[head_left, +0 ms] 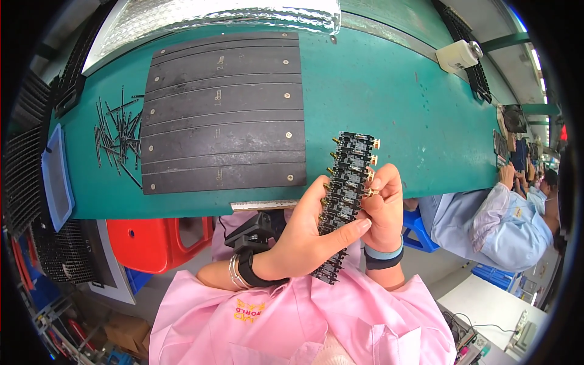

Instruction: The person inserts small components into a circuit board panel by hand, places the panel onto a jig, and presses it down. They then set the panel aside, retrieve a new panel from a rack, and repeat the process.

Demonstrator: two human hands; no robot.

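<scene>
A long black circuit-board panel (348,176) with small brass-coloured connectors along both long edges is held up, tilted, in front of my chest. My left hand (310,237) grips it from the left side, thumb lying across its lower part. At its right edge, the fingers of my right hand (384,204) pinch one of the small brass-coloured connectors (370,192). More connectors (375,144) stick out farther up that same edge. The undersides of the panel and some of my left fingers are hidden.
A dark grooved plate (225,112) with screws lies on the green table (377,85). Thin black strips (118,134) are heaped left of it, near a blue tray (58,176). A white bottle (459,56) stands far right. A red stool (143,243) is at left; a co-worker (505,225) sits at right.
</scene>
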